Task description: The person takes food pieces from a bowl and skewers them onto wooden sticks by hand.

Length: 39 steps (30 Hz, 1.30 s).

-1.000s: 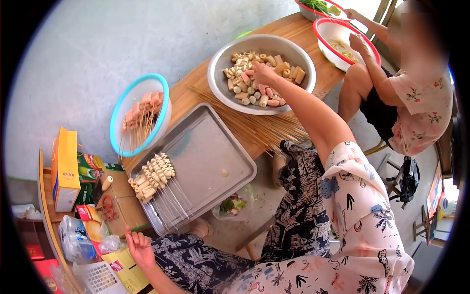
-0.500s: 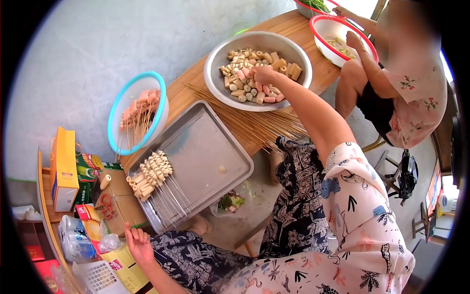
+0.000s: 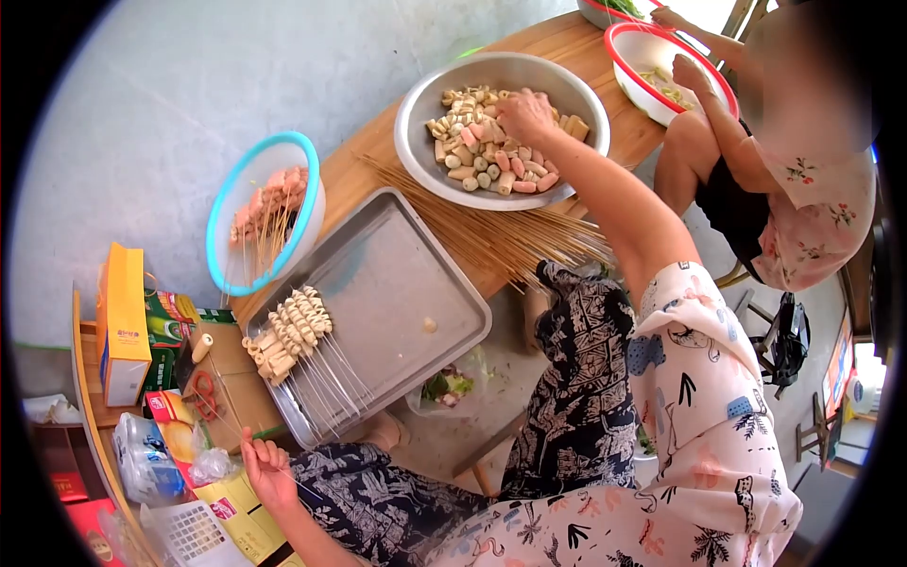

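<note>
Food pieces (image 3: 501,163), pale and pink, are the heart of it, lying loose in the wide metal bowl (image 3: 417,142) up on the bench (image 3: 569,38). Closest in, here's the left hand (image 3: 269,472) beside the lap, fingers curled and, by the look of it, pinched on a thin skewer (image 3: 300,485). Just past it, red scissors (image 3: 205,395) rest by a cardboard box (image 3: 238,370).

Out to the grey tray (image 3: 387,274), and there's a tidy batch: loaded skewers (image 3: 288,331), packed side by side at one end, bare ends slanting across the metal. Beyond the tray, a fan of bamboo sticks (image 3: 491,231) pokes over the bench edge, and an aqua-rimmed bowl (image 3: 244,184) holds pink skewered pieces.

And the action's at full stretch! The right hand (image 3: 527,113), well apart from the left, is down among the pieces; its fingertips are hard to make out, so whether it grips one, I can't tell. The step looks like picking out a piece; it calls for a light pinch, a clean lift past the neighbours and a steady left hand on the skewer.

Farthest off, a co-worker (image 3: 803,217) sits at a red-rimmed bowl (image 3: 652,59).
</note>
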Motion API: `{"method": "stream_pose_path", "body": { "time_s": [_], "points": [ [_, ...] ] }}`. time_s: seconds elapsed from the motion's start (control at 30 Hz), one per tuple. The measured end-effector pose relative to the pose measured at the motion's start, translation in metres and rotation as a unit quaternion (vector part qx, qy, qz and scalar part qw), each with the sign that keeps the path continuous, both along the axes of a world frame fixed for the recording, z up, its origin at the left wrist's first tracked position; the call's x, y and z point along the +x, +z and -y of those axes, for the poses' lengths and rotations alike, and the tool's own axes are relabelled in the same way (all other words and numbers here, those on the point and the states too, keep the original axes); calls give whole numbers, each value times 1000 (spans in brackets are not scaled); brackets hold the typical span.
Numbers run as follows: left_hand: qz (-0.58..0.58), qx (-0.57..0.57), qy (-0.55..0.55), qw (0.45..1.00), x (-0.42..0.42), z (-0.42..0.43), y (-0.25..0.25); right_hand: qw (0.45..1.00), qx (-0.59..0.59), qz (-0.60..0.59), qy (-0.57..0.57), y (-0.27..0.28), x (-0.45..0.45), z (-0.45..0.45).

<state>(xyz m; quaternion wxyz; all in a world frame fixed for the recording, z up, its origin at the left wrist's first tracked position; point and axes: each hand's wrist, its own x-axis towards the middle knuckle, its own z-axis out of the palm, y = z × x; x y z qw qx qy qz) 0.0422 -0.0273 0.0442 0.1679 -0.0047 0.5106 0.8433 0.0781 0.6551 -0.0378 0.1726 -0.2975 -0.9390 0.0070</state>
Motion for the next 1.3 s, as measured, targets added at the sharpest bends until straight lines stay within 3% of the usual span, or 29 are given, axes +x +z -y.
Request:
{"method": "stream_pose_path", "body": {
  "time_s": [0.13,0.27,0.33,0.4,0.47,0.5,0.53,0.63,0.7,0.73,0.8,0.83,0.87,0.93,0.97,1.0,1.1,1.2,1.3],
  "points": [
    [0,-3,0,1000,-2,-1,0,994,-86,-13,-59,-12,22,-23],
    [5,-6,5,1000,-1,-5,3,995,-87,32,-43,-9,30,-19],
    [3,-4,3,1000,-2,-9,3,977,-168,131,-1,2,26,-10],
    [2,-5,-4,1000,-2,-9,3,980,-156,118,18,-4,24,-2],
    [-3,-7,-8,1000,-1,-10,3,951,-281,101,77,-10,23,2],
    [-7,-9,-14,1000,0,-12,3,948,-285,130,54,-6,23,11],
    [-7,-6,-15,1000,1,-13,3,970,-173,164,48,3,24,29],
    [-6,-9,-6,1000,3,-17,3,960,-223,135,102,25,33,47],
    [-16,-11,-23,1000,2,-16,2,892,-421,5,167,17,27,45],
    [-17,-10,-23,1000,2,-16,2,892,-419,5,168,22,29,47],
    [-22,-23,-20,999,3,-16,1,847,-530,-25,40,34,33,53],
    [-23,-23,-22,999,4,-17,2,809,-579,-98,19,30,34,51],
    [-26,-20,-21,999,4,-17,1,810,-577,-99,21,28,35,49],
    [-26,-22,-22,999,4,-17,1,564,-774,-281,-65,34,40,44],
    [-26,-26,-20,999,4,-17,2,506,-807,-300,-52,37,47,42],
    [-29,-21,-20,999,4,-16,1,509,-804,-303,-49,41,51,45],
    [-35,-19,-21,999,3,-14,-2,415,-842,-343,-11,52,57,55],
    [-34,-32,-6,999,3,-17,-1,413,-849,-323,57,67,59,73],
    [-65,-70,-52,994,0,-18,-6,328,-879,-322,125,90,56,108]
  ]
}}
